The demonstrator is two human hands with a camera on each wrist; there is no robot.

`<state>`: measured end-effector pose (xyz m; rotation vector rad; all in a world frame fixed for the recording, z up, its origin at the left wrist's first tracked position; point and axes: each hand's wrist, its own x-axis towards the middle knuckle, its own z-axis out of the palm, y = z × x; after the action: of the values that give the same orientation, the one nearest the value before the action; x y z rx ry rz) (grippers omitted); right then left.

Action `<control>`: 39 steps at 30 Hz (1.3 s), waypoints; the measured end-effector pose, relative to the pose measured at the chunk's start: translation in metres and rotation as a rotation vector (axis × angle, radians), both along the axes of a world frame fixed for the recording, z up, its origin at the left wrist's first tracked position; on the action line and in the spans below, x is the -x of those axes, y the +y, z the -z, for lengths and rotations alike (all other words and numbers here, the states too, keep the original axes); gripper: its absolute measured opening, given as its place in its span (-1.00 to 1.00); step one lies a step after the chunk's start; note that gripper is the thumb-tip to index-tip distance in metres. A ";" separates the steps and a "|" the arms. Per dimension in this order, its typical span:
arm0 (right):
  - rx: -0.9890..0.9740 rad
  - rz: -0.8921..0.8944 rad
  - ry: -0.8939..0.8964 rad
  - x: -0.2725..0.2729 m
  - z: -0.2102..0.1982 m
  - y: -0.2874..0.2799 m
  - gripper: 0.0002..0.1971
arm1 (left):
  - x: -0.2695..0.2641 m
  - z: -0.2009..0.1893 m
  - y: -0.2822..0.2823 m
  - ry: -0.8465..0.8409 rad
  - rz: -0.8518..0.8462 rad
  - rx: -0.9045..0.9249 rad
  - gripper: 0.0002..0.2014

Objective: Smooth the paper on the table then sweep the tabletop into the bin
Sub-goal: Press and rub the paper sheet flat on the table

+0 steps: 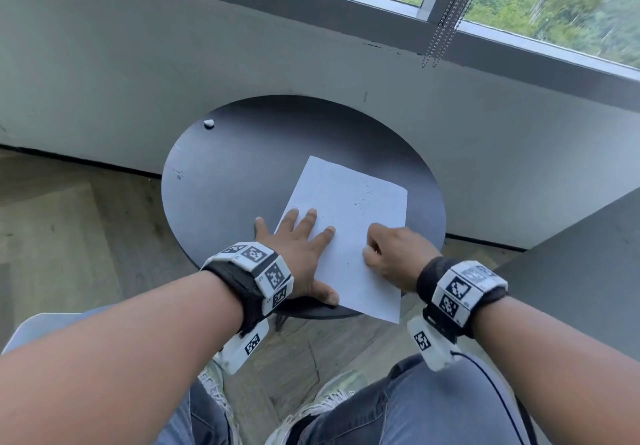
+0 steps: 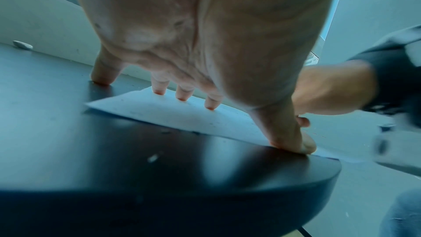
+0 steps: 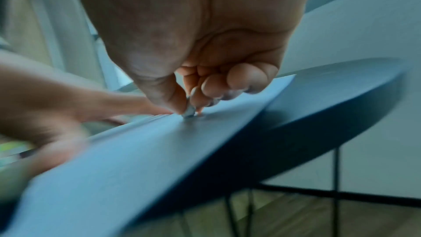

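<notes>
A white sheet of paper (image 1: 349, 199) lies on the round dark table (image 1: 239, 157), and its near corner hangs over the table's front edge. My left hand (image 1: 298, 237) lies flat with spread fingers on the sheet's left edge (image 2: 182, 114); the little finger and the thumb (image 2: 293, 140) touch the tabletop (image 2: 114, 150). My right hand (image 1: 391, 250) is curled on the sheet's right side. In the right wrist view its thumb and fingertips (image 3: 189, 109) pinch a small pale bit (image 3: 189, 113) against the paper (image 3: 159, 141). No bin shows in any view.
A small white lump (image 1: 209, 123) lies near the table's far left rim, also in the left wrist view (image 2: 22, 44). A grey wall and window sill stand right behind the table. Bead chains (image 1: 445, 32) hang from the window. A grey block (image 1: 571, 271) stands at right.
</notes>
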<state>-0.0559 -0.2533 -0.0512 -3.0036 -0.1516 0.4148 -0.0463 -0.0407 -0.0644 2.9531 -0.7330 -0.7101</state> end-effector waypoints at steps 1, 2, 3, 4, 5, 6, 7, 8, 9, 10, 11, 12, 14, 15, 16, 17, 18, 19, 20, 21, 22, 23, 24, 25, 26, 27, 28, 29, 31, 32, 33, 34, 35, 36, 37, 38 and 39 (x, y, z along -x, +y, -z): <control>0.010 0.068 -0.008 -0.010 -0.001 -0.009 -0.86 | 0.000 0.000 0.000 0.001 -0.001 0.002 0.20; 0.023 0.128 -0.012 -0.020 -0.003 -0.018 -0.86 | 0.000 -0.001 0.000 -0.001 -0.002 0.004 0.20; 0.041 0.171 -0.012 -0.027 -0.004 -0.024 -0.85 | 0.000 -0.001 0.000 0.000 0.001 0.004 0.20; 0.056 0.191 -0.014 -0.031 -0.005 -0.029 -0.85 | 0.001 -0.001 0.001 0.002 0.004 0.007 0.20; 0.069 0.189 -0.018 -0.032 -0.006 -0.030 -0.85 | 0.001 -0.001 0.002 0.002 0.006 0.012 0.20; 0.077 0.170 -0.023 -0.029 -0.007 -0.028 -0.85 | 0.001 0.000 0.003 0.003 0.005 0.016 0.20; 0.075 0.135 -0.030 -0.024 -0.007 -0.023 -0.85 | 0.001 0.000 0.003 0.003 0.001 0.021 0.20; 0.059 0.089 -0.037 -0.015 -0.007 -0.018 -0.85 | 0.001 0.000 0.004 0.001 -0.002 0.022 0.20; 0.040 0.039 -0.043 -0.004 -0.007 -0.011 -0.85 | 0.000 0.000 0.004 0.001 -0.004 0.020 0.20; 0.021 -0.014 -0.045 0.009 -0.007 -0.002 -0.85 | 0.000 0.000 0.004 0.003 -0.003 0.015 0.20; 0.008 -0.072 -0.043 0.023 -0.008 0.007 -0.84 | 0.000 0.001 0.003 0.008 -0.003 0.013 0.21; 0.000 -0.136 -0.039 0.036 -0.007 0.016 -0.82 | 0.000 0.001 0.003 0.012 -0.004 0.014 0.21; -0.001 -0.245 -0.019 0.056 -0.006 0.030 -0.79 | 0.000 0.001 0.002 0.006 -0.002 0.016 0.20; 0.000 -0.269 -0.010 0.059 -0.005 0.034 -0.79 | 0.000 0.002 0.002 0.000 -0.001 0.016 0.20; 0.001 -0.264 -0.007 0.058 -0.005 0.035 -0.79 | 0.000 0.002 0.002 -0.002 -0.001 0.016 0.20; 0.003 -0.229 -0.006 0.053 -0.005 0.032 -0.80 | 0.000 0.002 0.002 -0.001 -0.003 0.016 0.21; 0.001 -0.171 -0.006 0.045 -0.004 0.027 -0.81 | 0.000 0.002 0.001 0.001 -0.005 0.017 0.21; 0.000 -0.102 -0.010 0.036 -0.004 0.019 -0.82 | 0.000 0.002 0.001 0.003 -0.006 0.016 0.21; 0.003 -0.026 -0.016 0.025 -0.004 0.009 -0.84 | 0.000 0.002 0.001 0.009 -0.007 0.015 0.21; 0.010 0.048 -0.024 0.014 -0.004 -0.002 -0.85 | -0.001 0.002 0.000 0.013 -0.008 0.015 0.21; 0.021 0.114 -0.031 0.003 -0.004 -0.013 -0.85 | -0.001 0.001 -0.001 0.014 -0.006 0.014 0.21; 0.032 0.165 -0.035 -0.007 -0.006 -0.022 -0.85 | 0.000 0.001 -0.001 0.014 -0.003 0.012 0.21; 0.044 0.198 -0.034 -0.014 -0.006 -0.029 -0.85 | 0.000 0.000 0.000 0.015 -0.001 0.008 0.21; 0.054 0.207 -0.031 -0.019 -0.007 -0.032 -0.86 | 0.000 -0.001 0.001 0.017 0.000 0.004 0.21; 0.068 0.197 -0.031 -0.020 -0.009 -0.031 -0.86 | 0.000 -0.001 0.002 0.018 0.000 0.003 0.21; 0.079 0.172 -0.032 -0.017 -0.011 -0.027 -0.86 | 0.001 -0.001 0.002 0.016 0.000 0.005 0.21; 0.084 0.135 -0.033 -0.011 -0.011 -0.021 -0.86 | 0.001 -0.001 0.002 0.011 0.000 0.008 0.21; 0.074 0.083 -0.031 -0.002 -0.011 -0.013 -0.86 | 0.001 -0.001 0.002 0.010 -0.001 0.009 0.20; 0.033 -0.043 -0.014 0.022 -0.012 0.006 -0.86 | 0.000 -0.002 0.001 0.016 0.000 0.002 0.20; 0.021 -0.108 -0.001 0.034 -0.013 0.015 -0.85 | 0.001 -0.002 0.001 0.020 0.001 -0.002 0.21; 0.013 -0.170 0.013 0.045 -0.012 0.023 -0.84 | 0.001 -0.002 0.001 0.021 0.004 -0.006 0.21; 0.009 -0.221 0.024 0.053 -0.011 0.027 -0.83 | 0.001 -0.002 0.001 0.018 0.005 -0.009 0.21; 0.008 -0.256 0.033 0.057 -0.009 0.029 -0.82 | 0.001 -0.002 0.001 0.013 0.006 -0.010 0.21; 0.011 -0.266 0.039 0.058 -0.009 0.029 -0.81 | 0.001 -0.001 0.001 0.010 0.007 -0.010 0.21; 0.013 -0.250 0.037 0.055 -0.009 0.026 -0.82 | 0.001 -0.001 0.002 0.011 0.007 -0.010 0.21; 0.012 -0.208 0.031 0.049 -0.009 0.021 -0.82 | 0.001 -0.002 0.001 0.014 0.007 -0.010 0.21; 0.007 -0.144 0.023 0.040 -0.009 0.014 -0.83 | 0.000 -0.002 0.001 0.017 0.007 -0.011 0.21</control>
<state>-0.0959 -0.2393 -0.0427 -3.0037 -0.3672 0.4645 -0.0467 -0.0397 -0.0627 2.9517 -0.7411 -0.7415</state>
